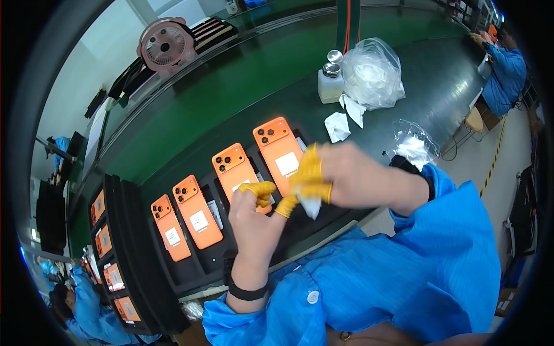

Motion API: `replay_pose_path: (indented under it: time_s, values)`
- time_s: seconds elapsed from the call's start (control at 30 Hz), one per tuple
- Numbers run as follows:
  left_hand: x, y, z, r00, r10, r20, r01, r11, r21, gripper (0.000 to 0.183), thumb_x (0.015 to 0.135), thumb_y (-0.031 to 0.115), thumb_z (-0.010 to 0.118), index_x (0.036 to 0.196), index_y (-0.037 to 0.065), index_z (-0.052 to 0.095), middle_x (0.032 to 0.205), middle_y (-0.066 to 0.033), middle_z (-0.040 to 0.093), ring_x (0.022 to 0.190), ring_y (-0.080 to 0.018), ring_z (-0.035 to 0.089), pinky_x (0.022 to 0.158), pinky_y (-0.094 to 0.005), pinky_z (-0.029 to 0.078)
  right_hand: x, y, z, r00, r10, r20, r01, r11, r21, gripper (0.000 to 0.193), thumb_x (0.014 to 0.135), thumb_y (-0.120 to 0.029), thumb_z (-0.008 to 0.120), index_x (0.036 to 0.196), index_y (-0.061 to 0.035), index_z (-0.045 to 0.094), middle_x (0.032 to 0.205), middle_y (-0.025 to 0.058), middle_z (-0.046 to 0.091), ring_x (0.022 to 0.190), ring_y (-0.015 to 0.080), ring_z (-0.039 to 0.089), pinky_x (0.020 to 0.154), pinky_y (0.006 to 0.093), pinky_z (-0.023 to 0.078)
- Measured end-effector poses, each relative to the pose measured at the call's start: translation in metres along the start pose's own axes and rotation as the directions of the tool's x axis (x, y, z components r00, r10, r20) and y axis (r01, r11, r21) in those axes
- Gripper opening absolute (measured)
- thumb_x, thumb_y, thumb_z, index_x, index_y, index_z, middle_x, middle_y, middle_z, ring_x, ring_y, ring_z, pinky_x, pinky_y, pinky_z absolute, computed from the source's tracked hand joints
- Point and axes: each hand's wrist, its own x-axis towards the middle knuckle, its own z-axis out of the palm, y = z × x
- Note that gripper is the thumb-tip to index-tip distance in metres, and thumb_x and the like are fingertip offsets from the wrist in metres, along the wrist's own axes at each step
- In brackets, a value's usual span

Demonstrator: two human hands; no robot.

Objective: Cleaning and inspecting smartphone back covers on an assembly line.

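My right hand (346, 173), in yellow finger cots and slightly blurred, is closed on a white wipe (312, 207). It covers the lower right of an orange phone (277, 147) with three lenses and a white label. My left hand (252, 225), also in yellow finger cots, has its thumb and fingers apart. Its fingers lie over the lower part of another orange phone (231, 164), and the thumb reaches close to the wipe. Farther left, two more orange phones (198, 222) (171, 233) lie back up in the black tray (202, 271).
At the left is a stack of black trays (147, 254) with orange phones. A pump bottle (330, 86), a plastic bag (374, 75) of white wipes and loose wipes (337, 127) stand beyond my right hand. A pink fan (165, 46) is at the back; co-workers (505, 75) sit on both sides.
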Motion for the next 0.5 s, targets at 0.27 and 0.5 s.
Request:
replay_pose_path:
  time_s: [0.27, 0.5]
  values:
    - [-0.020, -0.053, -0.028, 0.994, -0.103, -0.039, 0.109, 0.879, 0.464, 0.031, 0.072, 0.019, 0.069, 0.089, -0.003, 0.055, 0.082, -0.0101, 0.051, 0.071, -0.0201, 0.050, 0.064, -0.0293, 0.043, 0.018, 0.188, -0.065, 0.823, 0.274, -0.498, -0.529, 0.689, -0.495, 0.019, 0.074, -0.017, 0.061, 0.092, -0.0139, 0.065, 0.091, 0.0094, 0.055, 0.082, 0.0264, 0.056, 0.072, 0.0347, 0.046]
    - [-0.024, -0.054, -0.021, 0.990, -0.138, 0.018, 0.099, 0.789, 0.607, 0.038, 0.069, 0.021, 0.069, 0.094, -0.004, 0.054, 0.086, -0.0171, 0.049, 0.086, -0.0326, 0.046, 0.075, -0.0401, 0.040, 0.026, 0.209, -0.042, 0.792, 0.379, -0.479, -0.597, 0.645, -0.476, 0.021, 0.074, -0.014, 0.060, 0.094, -0.0098, 0.063, 0.092, 0.0116, 0.057, 0.084, 0.0278, 0.056, 0.073, 0.0363, 0.046]
